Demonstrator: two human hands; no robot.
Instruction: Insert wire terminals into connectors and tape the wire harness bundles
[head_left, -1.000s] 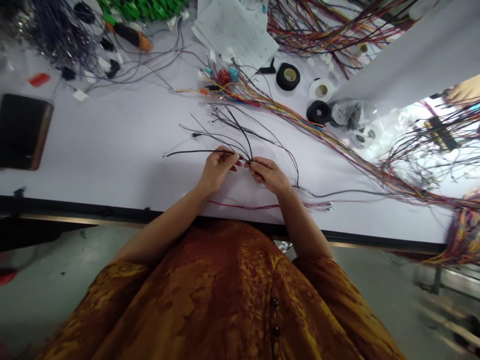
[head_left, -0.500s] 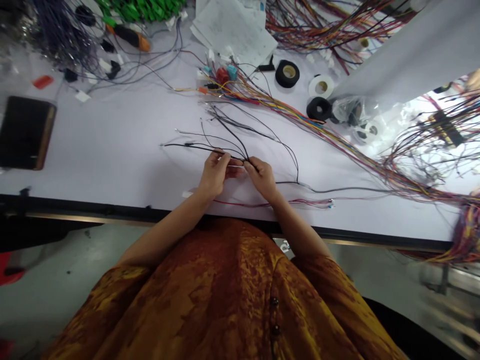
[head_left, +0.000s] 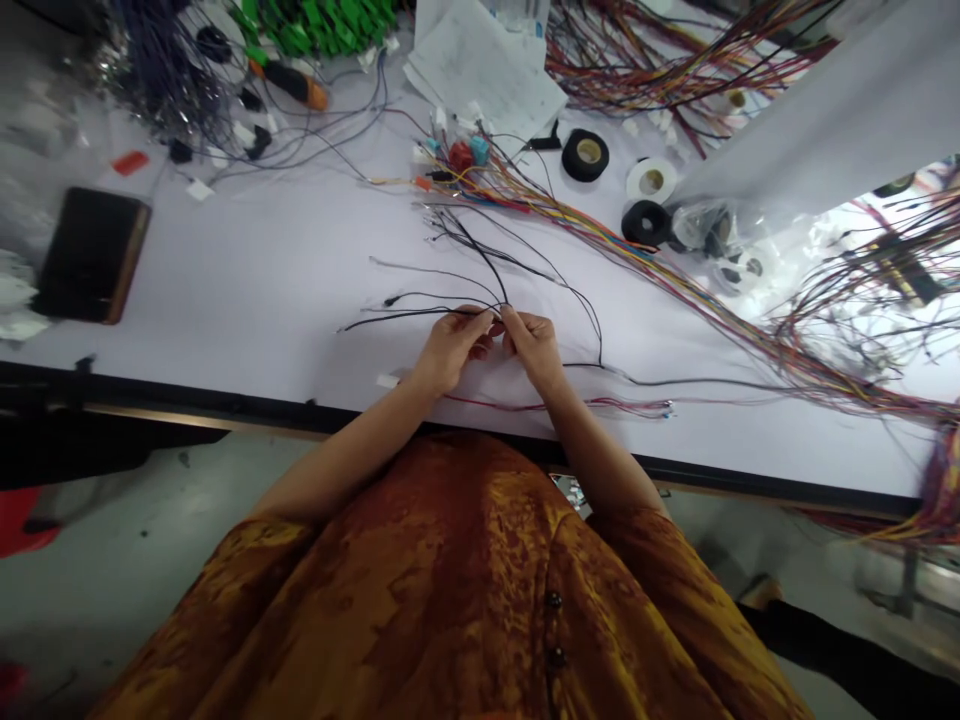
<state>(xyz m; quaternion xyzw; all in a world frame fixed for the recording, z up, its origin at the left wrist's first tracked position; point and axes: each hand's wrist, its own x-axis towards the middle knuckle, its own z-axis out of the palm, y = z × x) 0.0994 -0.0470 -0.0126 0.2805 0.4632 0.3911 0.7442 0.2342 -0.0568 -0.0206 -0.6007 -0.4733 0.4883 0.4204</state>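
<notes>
Fingers (head_left: 484, 322): entry one, what do they have?

Both hands are closed. Fingertips and thumb of the left hand (head_left: 450, 350) pinch a bundle of thin black wires (head_left: 480, 270), and the right hand (head_left: 534, 348) grips the same bundle just beside it.

Location of the bundle?

Over the white workbench (head_left: 247, 270), at its middle. Loose ends fan out from the hands between 9 and 12 o'clock.

Other stock around the hands?

3 o'clock: one grey cable (head_left: 697, 381). 5 o'clock: a red wire pair (head_left: 525, 405), near the bench edge. 1 o'clock: a multicoloured wire bundle (head_left: 600, 240). 2 o'clock: a black tape roll (head_left: 585, 155) and a white tape roll (head_left: 651, 179). 12 o'clock: printed paper sheets (head_left: 487, 70). 10 o'clock: a black tablet (head_left: 94, 255).
</notes>
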